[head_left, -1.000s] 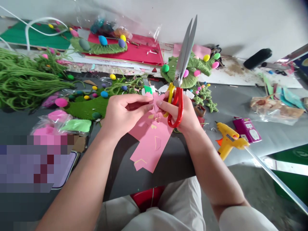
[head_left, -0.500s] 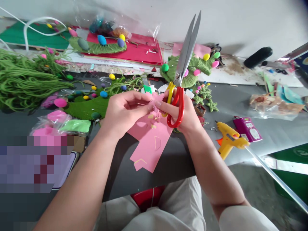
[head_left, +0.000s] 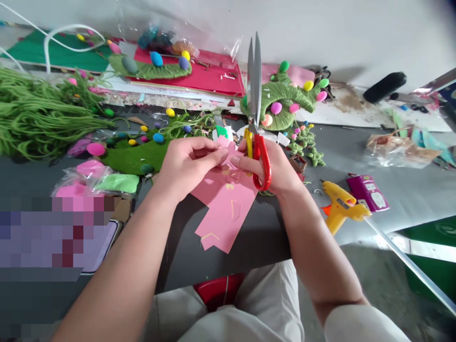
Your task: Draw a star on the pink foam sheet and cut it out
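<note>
Between both hands is a small pink paper cutout (head_left: 231, 153) with pointed, petal-like edges. My left hand (head_left: 194, 164) pinches its left side between thumb and fingers. From the right, my right hand (head_left: 269, 164) grips the cutout with its thumb while also carrying scissors (head_left: 259, 147) with one red and one yellow handle loop. The scissor blades point upward, nearly together, away from the paper. Beneath the hands a larger pink paper sheet (head_left: 223, 213) with a notched end lies on the dark table, small scraps on top of it.
A yellow glue gun (head_left: 340, 202) and a purple box (head_left: 368, 192) lie to the right. Green yarn (head_left: 39, 114) is heaped at the left, near pink foam in a plastic bag (head_left: 76, 185). Green wrapped shapes with coloured balls (head_left: 285, 102) stand behind. A plastic-wrapped bundle (head_left: 401, 149) sits far right.
The scissors in my right hand have swung from leaning right to nearly upright. The pink cutout has turned slightly between my fingers, and the view has shifted a little.
</note>
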The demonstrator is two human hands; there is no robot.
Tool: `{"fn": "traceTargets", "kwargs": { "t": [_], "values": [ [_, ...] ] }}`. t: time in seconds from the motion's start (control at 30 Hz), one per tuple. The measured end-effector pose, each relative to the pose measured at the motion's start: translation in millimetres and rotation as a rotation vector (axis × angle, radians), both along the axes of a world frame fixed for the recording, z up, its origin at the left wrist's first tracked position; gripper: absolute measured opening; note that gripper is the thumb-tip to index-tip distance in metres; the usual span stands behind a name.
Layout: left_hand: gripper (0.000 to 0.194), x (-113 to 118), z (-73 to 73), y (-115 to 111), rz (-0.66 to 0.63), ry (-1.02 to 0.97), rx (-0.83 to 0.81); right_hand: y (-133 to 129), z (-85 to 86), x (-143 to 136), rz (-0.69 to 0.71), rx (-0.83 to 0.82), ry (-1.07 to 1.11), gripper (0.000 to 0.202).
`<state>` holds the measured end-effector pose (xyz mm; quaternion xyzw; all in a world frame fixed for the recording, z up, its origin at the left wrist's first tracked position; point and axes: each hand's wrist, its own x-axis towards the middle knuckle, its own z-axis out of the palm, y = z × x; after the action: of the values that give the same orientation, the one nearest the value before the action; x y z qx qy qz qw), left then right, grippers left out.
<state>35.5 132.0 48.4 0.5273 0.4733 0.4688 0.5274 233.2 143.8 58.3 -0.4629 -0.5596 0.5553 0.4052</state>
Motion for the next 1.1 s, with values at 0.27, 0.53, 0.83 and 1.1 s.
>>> {"fn": "traceTargets", "kwargs": {
  "t": [0.27,0.53,0.83,1.1],
  "values": [
    [0.014,-2.4,-2.2,2.1,0.036,-0.003,0.012,-1.3,-7.1,-7.5,-0.098,-0.042,0.102,0.042],
    [0.013,-0.1,-1.1,0.9,-0.013,-0.017,-0.031,-3.1,-5.4,-7.6,-0.089,0.019,0.017,0.035],
    [0.018,-1.3,-3.4,2.0,-0.038,-0.035,-0.04,-3.0,-7.5,-7.9,-0.116,0.034,0.054,0.039],
    [0.012,-1.5,-1.5,3.1,-0.043,-0.056,-0.098,-1.9,-9.1,-8.0,-0.093,-0.008,0.09,0.042]
  ]
}}
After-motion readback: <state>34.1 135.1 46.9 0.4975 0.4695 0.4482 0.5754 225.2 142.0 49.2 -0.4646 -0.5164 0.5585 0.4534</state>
